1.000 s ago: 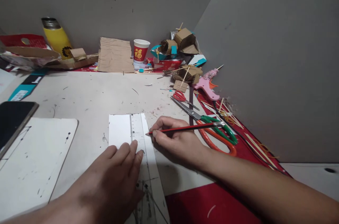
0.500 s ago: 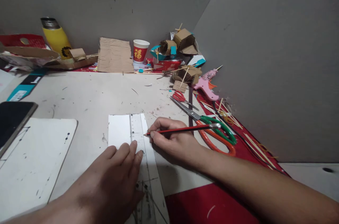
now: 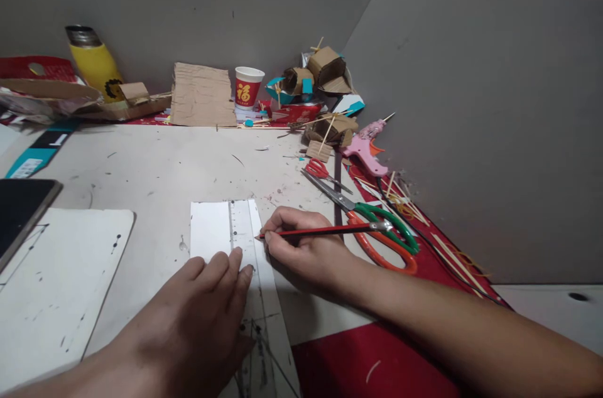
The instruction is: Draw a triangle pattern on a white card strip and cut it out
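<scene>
My left hand (image 3: 200, 316) lies flat with fingers stretched out, pressing a clear ruler (image 3: 245, 222) onto a white paper strip (image 3: 210, 228) at the near middle of the desk. My right hand (image 3: 301, 247) is closed round a red pencil (image 3: 325, 231), which lies almost level. Its tip touches the ruler's right edge, just right of my left fingertips.
Green and orange scissors (image 3: 377, 228) lie just right of my right hand, small red scissors (image 3: 320, 171) and a pink glue gun (image 3: 365, 147) behind. A black phone (image 3: 21, 209) and white sheet (image 3: 56, 285) lie left. Cardboard scraps, a red cup (image 3: 248, 87) and a yellow bottle (image 3: 94, 62) line the back wall.
The pencil tip has slid slightly left and nearer along the ruler's edge. My left hand has stayed on the ruler. The view has tipped a little.
</scene>
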The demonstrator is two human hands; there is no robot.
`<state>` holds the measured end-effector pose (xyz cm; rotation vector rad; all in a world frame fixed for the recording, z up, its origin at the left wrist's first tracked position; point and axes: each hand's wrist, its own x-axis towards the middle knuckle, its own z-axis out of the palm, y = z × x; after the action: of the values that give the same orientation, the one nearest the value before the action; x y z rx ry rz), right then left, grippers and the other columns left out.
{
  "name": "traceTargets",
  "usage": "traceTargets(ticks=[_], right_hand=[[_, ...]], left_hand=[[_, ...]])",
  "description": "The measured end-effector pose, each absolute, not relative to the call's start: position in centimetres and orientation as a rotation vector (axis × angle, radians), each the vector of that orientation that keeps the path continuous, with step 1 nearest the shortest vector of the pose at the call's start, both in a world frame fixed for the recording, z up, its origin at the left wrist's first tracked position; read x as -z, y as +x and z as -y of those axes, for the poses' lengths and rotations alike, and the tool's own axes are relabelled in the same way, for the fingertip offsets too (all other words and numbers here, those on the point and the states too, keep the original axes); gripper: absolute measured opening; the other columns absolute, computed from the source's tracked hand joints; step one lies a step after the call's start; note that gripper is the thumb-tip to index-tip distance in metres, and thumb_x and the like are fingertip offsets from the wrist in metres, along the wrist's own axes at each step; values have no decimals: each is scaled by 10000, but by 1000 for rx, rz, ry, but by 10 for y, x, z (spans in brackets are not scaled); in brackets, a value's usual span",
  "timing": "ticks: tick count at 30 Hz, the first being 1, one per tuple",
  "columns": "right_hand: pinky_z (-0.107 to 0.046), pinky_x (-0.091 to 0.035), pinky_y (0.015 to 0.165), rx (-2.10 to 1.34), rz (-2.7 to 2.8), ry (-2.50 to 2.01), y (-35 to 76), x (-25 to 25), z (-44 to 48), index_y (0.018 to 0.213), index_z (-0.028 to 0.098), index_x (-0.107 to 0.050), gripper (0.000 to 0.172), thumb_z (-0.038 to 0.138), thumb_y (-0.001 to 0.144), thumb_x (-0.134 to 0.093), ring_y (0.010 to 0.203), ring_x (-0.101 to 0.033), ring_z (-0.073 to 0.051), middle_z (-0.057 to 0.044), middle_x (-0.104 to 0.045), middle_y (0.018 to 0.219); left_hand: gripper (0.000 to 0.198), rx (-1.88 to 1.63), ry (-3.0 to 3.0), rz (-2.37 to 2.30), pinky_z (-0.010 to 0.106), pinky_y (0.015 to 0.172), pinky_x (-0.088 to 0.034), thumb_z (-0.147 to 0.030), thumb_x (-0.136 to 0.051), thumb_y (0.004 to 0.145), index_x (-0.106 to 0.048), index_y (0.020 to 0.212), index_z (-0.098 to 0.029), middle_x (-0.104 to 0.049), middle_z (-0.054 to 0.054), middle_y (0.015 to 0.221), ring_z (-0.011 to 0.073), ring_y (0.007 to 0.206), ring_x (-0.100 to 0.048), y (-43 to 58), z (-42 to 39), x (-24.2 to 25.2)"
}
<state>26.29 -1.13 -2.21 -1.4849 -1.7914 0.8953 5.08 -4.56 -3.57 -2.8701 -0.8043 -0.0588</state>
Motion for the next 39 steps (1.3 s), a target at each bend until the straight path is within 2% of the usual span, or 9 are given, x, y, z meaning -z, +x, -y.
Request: traceTargets(ticks=[6,12,16,22,26,30,33,39], right_hand=[[-256,-394,514,-945,1749,-1497,263,22,11,690,199,-591,76,199,744,-538,565,-504,-131,7,-598,601],[-257,-389,506,-899,1769,-1470,262,24,12,700,197,-613,92,199,755,-539,541,-491,-122,7,-604,604],[-260,-396,521,-879,1770,-1512,263,24,13,684,205,-598,84,181,741,-542,554,-500,-127,10,-600,603],[-249,-364,487,-930,1724,-1510,264,23,15,689,201,-591,85,171,752,-544,539,-475,-118,24,-574,590],[-262,-445,528,-938,1638,-1448,267,19,19,765,192,-630,99,188,818,-546,582,-571,-135,-1,-650,661],[-291,-541,670,-929,1673,-1388,269,18,26,961,187,-663,164,225,925,-508,723,-695,-171,-39,-748,794],[-285,-547,696,-846,1806,-1332,268,21,27,1018,178,-672,211,249,967,-480,745,-718,-175,-51,-762,816],[-280,-532,641,-651,2078,-1211,266,23,22,994,139,-689,292,241,1003,-415,670,-707,-176,-74,-747,782]], left_hand=[[539,-13,-2880,745,411,904,-395,-532,-496,960,-684,1275,-136,-660,174,1322,308,1162,-560,54,44,23],[548,68,-2848,753,417,939,-368,-523,-434,977,-660,1303,-145,-628,159,1366,306,1221,-498,52,46,37],[541,75,-2835,747,408,911,-369,-544,-468,963,-696,1249,-145,-665,152,1314,297,1163,-535,53,44,34],[533,38,-2845,739,410,946,-352,-537,-474,978,-668,1296,-156,-637,153,1357,296,1189,-537,51,45,24],[511,17,-2858,717,424,921,-371,-510,-466,989,-661,1306,-160,-644,147,1352,302,1174,-555,49,46,23],[520,32,-2843,752,415,937,-375,-523,-458,993,-612,1365,-194,-641,122,1366,281,1201,-553,51,48,22],[527,6,-2814,814,390,939,-389,-548,-447,996,-619,1358,-206,-648,116,1359,253,1181,-585,54,49,20],[545,54,-2813,959,355,957,-435,-608,-496,957,-669,1301,-222,-664,127,1320,245,1159,-647,51,51,24]])
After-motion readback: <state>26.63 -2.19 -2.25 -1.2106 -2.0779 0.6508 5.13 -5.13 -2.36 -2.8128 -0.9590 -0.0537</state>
